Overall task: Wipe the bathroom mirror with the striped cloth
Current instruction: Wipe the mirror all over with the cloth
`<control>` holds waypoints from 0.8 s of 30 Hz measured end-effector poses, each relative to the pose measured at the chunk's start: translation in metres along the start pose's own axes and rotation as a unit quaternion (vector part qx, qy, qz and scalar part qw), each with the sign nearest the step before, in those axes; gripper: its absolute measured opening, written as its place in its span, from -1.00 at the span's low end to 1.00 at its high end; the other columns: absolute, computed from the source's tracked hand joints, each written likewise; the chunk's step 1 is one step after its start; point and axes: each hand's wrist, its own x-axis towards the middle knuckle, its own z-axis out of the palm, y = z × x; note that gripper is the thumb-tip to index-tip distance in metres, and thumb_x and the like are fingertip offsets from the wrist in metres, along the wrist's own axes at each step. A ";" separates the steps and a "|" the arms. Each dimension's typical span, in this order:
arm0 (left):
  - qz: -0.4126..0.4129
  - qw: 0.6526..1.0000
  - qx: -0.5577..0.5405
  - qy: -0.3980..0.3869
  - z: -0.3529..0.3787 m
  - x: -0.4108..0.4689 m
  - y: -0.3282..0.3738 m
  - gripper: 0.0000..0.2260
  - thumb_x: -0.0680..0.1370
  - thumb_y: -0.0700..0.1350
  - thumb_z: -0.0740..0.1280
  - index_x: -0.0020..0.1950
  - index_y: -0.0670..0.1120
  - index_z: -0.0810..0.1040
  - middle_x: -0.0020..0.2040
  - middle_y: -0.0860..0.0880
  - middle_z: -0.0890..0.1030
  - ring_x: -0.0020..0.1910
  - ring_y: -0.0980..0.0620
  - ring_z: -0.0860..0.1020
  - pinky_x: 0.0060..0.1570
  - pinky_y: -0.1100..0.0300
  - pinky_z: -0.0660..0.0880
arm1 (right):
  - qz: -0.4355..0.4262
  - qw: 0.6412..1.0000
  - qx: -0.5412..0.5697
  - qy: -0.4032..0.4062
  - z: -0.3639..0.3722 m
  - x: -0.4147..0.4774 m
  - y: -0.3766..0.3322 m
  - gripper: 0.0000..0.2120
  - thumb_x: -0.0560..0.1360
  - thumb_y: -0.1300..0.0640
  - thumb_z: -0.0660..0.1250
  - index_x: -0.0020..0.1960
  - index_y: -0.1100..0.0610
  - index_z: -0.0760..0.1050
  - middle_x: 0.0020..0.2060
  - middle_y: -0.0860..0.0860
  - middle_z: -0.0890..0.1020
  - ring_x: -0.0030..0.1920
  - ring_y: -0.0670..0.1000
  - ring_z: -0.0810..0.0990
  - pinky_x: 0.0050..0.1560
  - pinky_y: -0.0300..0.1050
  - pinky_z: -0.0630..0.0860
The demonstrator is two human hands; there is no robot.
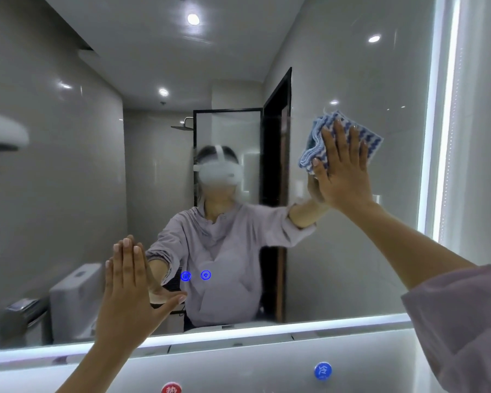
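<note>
R hand (342,171) flat, presses half-hidden striped cloth (372,137) to mirror (352,66); L hand (125,293) flat too.

Red disc (171,388) cut off, striped cloth (312,146) half-hidden

Striped cloth (341,140) between right hand (342,168) and mirror (338,66), left hand (128,287) flat lower left

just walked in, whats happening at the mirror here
A person is wiping the bathroom mirror. Their right hand presses the striped cloth flat against the glass in the upper right, close to the mirror's lit edge. Their left hand rests flat on the glass at the lower left, fingers straight, holding nothing.
</note>
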 end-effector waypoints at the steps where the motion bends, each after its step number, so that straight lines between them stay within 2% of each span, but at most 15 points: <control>1: -0.001 1.000 -0.002 -0.001 -0.001 0.000 0.000 0.09 0.39 0.53 -0.02 0.49 -0.40 0.06 0.55 -0.32 0.02 0.54 -0.27 0.03 0.46 -0.22 0.10 | 0.002 1.000 -0.001 -0.004 0.000 0.000 0.000 -0.37 0.60 -0.23 -0.28 0.57 0.07 -0.09 0.56 0.10 -0.01 0.55 0.19 -0.10 0.52 0.09 -0.22; 4: -0.001 1.000 -0.006 -0.001 -0.002 -0.001 0.001 0.09 0.39 0.53 -0.03 0.49 -0.41 0.08 0.54 -0.33 0.04 0.54 -0.28 0.04 0.46 -0.23 0.12 | 0.009 1.000 -0.002 -0.017 0.000 0.000 0.001 -0.34 0.58 -0.25 -0.30 0.57 0.07 -0.08 0.56 0.09 -0.03 0.55 0.17 -0.11 0.51 0.07 -0.24; 9: -0.005 0.999 -0.028 0.023 -0.011 -0.004 0.010 0.06 0.41 0.51 -0.03 0.50 -0.38 0.06 0.55 -0.31 0.06 0.55 -0.25 0.04 0.46 -0.20 0.12 | 0.013 1.000 -0.006 -0.028 0.000 0.002 0.002 -0.31 0.56 -0.28 -0.34 0.57 0.06 -0.10 0.56 0.08 -0.05 0.55 0.16 -0.13 0.52 0.14 -0.19; 14: -0.007 0.997 -0.070 0.040 -0.015 -0.013 0.030 -0.07 0.48 0.41 -0.01 0.51 -0.35 0.07 0.54 -0.30 0.09 0.54 -0.25 0.07 0.43 -0.21 0.18 | 0.014 1.000 0.001 -0.023 0.000 0.000 0.002 -0.30 0.55 -0.29 -0.35 0.57 0.06 -0.12 0.56 0.09 -0.06 0.55 0.16 -0.13 0.52 0.13 -0.20; 20: 0.023 0.994 -0.102 0.030 -0.016 -0.012 0.068 -0.13 0.50 0.36 0.02 0.55 -0.26 -0.02 0.58 -0.20 -0.02 0.57 -0.14 -0.07 0.49 -0.09 0.05 | 0.011 0.999 0.000 -0.033 0.002 -0.017 0.007 -0.30 0.56 -0.27 -0.34 0.57 0.10 -0.09 0.56 0.12 -0.03 0.55 0.19 -0.10 0.52 0.15 -0.18; 24: 0.044 0.994 -0.094 0.025 -0.029 0.002 0.102 -0.19 0.52 0.31 -0.01 0.57 -0.20 -0.11 0.59 -0.14 -0.08 0.57 -0.09 -0.14 0.52 -0.07 -0.01 | -0.040 0.998 -0.012 -0.053 0.002 -0.031 0.028 -0.35 0.58 -0.24 -0.25 0.57 0.08 -0.17 0.56 0.09 -0.11 0.54 0.18 -0.18 0.51 0.11 -0.26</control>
